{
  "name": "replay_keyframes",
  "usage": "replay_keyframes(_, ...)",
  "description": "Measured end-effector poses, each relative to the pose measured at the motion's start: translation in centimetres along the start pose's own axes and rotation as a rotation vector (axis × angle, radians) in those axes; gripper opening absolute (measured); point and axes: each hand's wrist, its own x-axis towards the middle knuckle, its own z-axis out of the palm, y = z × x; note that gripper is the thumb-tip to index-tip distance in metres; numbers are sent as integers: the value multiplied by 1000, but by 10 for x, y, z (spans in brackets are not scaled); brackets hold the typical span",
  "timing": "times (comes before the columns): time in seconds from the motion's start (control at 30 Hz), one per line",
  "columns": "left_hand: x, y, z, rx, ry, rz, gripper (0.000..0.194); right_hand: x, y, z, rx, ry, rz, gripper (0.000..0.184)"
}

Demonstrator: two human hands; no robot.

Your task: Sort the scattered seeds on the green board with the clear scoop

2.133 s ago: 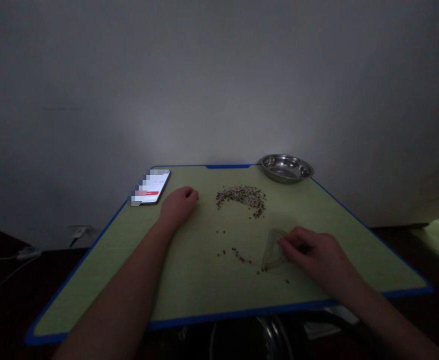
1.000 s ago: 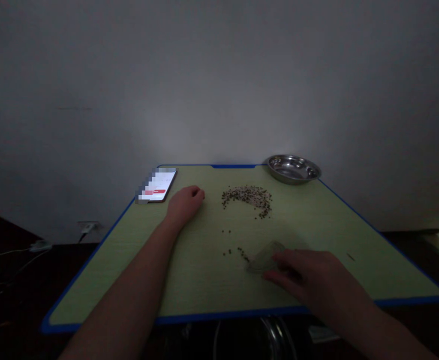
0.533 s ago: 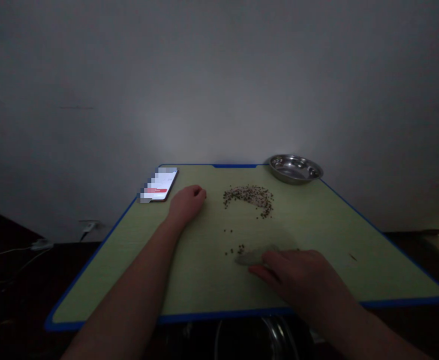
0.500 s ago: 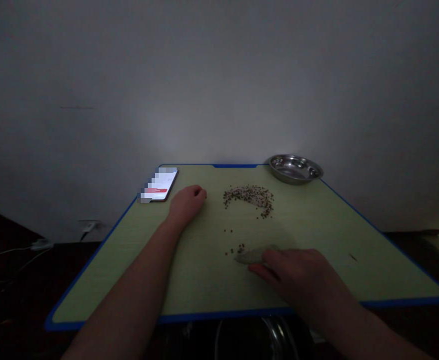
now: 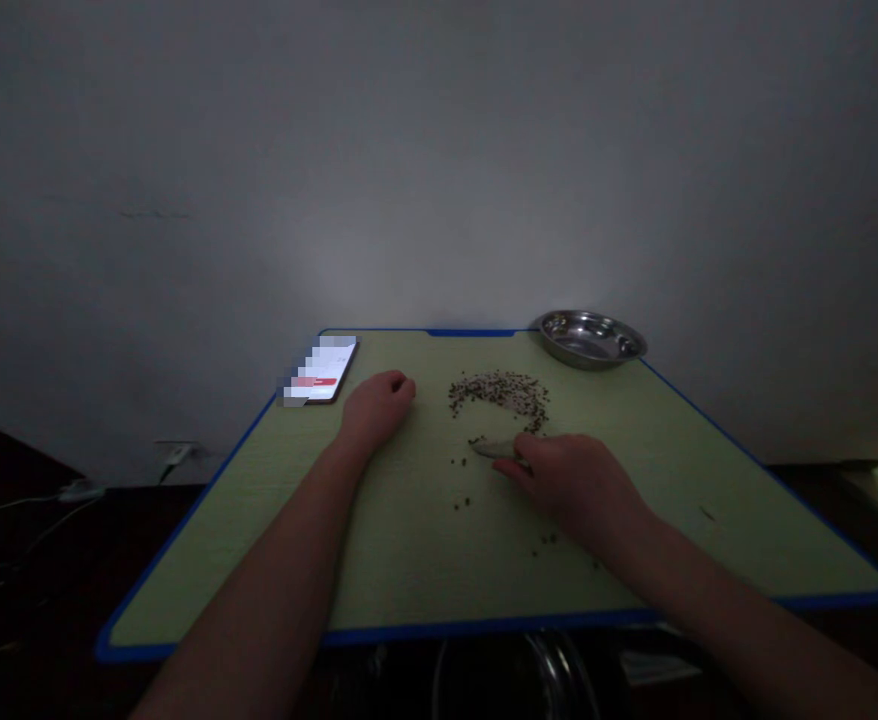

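Note:
My right hand (image 5: 568,482) holds a clear flat plastic piece (image 5: 495,449) edge-down on the green tabletop (image 5: 409,540), just below a curved pile of small dark seeds (image 5: 500,392). A few loose seeds (image 5: 463,470) lie scattered near the plastic's edge and by my wrist. My left hand (image 5: 376,406) rests on the table as a loose fist, left of the pile, with nothing visible in it.
A steel bowl (image 5: 589,337) stands at the far right corner of the blue-edged table. A lit phone (image 5: 320,371) lies at the far left corner. Cables (image 5: 49,500) run along the dark floor to the left. A wall stands behind the table.
My right hand has slid the clear plastic piece from the near middle of the table away from me toward the seed pile, pushing loose seeds along. My left hand stayed put.

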Motion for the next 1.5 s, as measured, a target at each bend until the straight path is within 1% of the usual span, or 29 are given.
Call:
replay_keyframes(0.1, -1, 1, 0, 0, 6, -8, 32, 3, 5, -3, -42, -31, 6, 27)
replay_keyframes(0.23, -1, 1, 0, -1, 4, -19, 32, -7, 8, -7, -46, -23, -38, 23)
replay_keyframes(0.33, -1, 1, 0, 2, 1, -13, 32, -12, 7, -6, -47, -13, -80, 22)
replay_keyframes(0.5, -1, 1, 0, 8, -3, -7, 32, -1, 4, -1, -68, -1, -111, 21)
replay_keyframes(0.7, -1, 0, -1, 17, -13, -8, 32, 12, 14, 0, -82, -46, -24, 21)
replay_keyframes(0.83, -1, 1, 0, 32, -9, -7, 32, 16, 27, -4, -99, -20, 23, 23)
replay_keyframes(0.97, -1, 1, 0, 34, -11, -18, 31, 30, 39, -14, -30, 67, 57, 24)
replay_keyframes(1.07, -1, 1, 0, 30, -10, -20, 32, 48, 43, -16, 98, 127, 50, 22)
replay_keyframes(1.17, -2, 1, -1, 23, -5, -17, 31, 64, 40, -10, 259, 146, 57, 19)
replay_keyframes(1.23, -2, 1, -2, 21, -7, -23, 31, 70, 36, -3, 318, 147, 69, 15)
replay_keyframes(1.37, -3, 2, -2, 31, -7, -20, 31, 73, 28, 9, 367, 117, 48, 14)
replay_keyframes(1.5, -3, 2, -2, 25, -12, -28, 31, 72, 23, 12, 340, 113, 40, 15)
